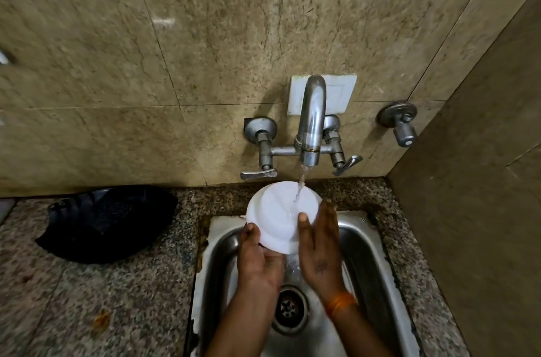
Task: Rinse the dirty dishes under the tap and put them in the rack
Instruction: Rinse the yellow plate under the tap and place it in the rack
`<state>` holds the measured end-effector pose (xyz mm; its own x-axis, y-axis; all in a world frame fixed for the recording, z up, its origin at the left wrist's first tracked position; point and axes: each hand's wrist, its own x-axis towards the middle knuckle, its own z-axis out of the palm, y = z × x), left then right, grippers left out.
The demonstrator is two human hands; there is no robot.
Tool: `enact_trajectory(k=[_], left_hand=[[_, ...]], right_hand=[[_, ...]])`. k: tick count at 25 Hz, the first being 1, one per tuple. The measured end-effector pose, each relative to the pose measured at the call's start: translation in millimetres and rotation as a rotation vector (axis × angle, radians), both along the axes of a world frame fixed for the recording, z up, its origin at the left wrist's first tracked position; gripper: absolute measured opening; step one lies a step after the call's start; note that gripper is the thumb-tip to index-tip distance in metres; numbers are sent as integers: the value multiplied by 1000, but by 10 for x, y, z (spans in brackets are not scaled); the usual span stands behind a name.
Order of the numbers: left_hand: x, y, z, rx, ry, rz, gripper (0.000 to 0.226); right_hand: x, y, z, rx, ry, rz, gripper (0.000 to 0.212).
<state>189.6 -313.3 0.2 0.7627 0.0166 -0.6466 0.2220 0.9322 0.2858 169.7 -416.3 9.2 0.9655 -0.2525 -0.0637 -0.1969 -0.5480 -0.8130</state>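
Observation:
A white plate (278,216) is held tilted above the steel sink (369,254), its underside facing me. Water streams from the steel tap (311,122) onto the plate's upper right part. My left hand (259,257) grips the plate's lower left rim. My right hand (320,242) is pressed flat against the plate's right edge, thumb on its surface. No rack is in view.
A dark cloth (108,219) lies on the speckled granite counter (87,298) left of the sink. Two lever valves (257,173) flank the tap, and a separate valve (402,122) sits on the wall at right. A side wall closes the right. The sink drain (289,310) is below my hands.

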Motion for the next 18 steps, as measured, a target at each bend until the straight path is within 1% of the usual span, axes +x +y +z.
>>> enact_trajectory(k=[2, 3, 4, 5, 7, 8, 9, 10, 12, 14, 15, 18], left_hand=[[-19, 62, -25, 96, -4, -45, 45], [-15, 113, -31, 144, -15, -80, 44], [2, 166, -41, 187, -23, -106, 44], [31, 208, -24, 207, -25, -119, 42], [101, 249, 39, 189, 13, -89, 38], [142, 273, 65, 153, 17, -60, 39], [169, 321, 76, 122, -4, -46, 42], [165, 369, 77, 123, -27, -48, 45], [130, 419, 71, 216, -53, -107, 43], [54, 350, 118, 339, -51, -195, 37], [9, 310, 139, 387, -62, -222, 35], [-71, 307, 173, 528, -163, -254, 31]], right_hand=[[240, -225, 82, 122, 80, -6, 84], [323, -302, 131, 183, 68, 2, 79], [368, -338, 169, 186, 34, 23, 76], [374, -326, 196, 124, 5, 62, 81], [285, -182, 218, -143, -36, 181, 98], [217, -79, 209, -265, -95, 247, 101], [145, 17, 201, -320, -147, 293, 100], [91, 70, 180, -333, -183, 298, 96], [181, 35, 156, -297, -208, 214, 87], [410, -99, 163, -303, -166, 116, 73], [510, -152, 192, -319, -120, 108, 68], [593, -128, 258, -270, -56, 169, 70]])
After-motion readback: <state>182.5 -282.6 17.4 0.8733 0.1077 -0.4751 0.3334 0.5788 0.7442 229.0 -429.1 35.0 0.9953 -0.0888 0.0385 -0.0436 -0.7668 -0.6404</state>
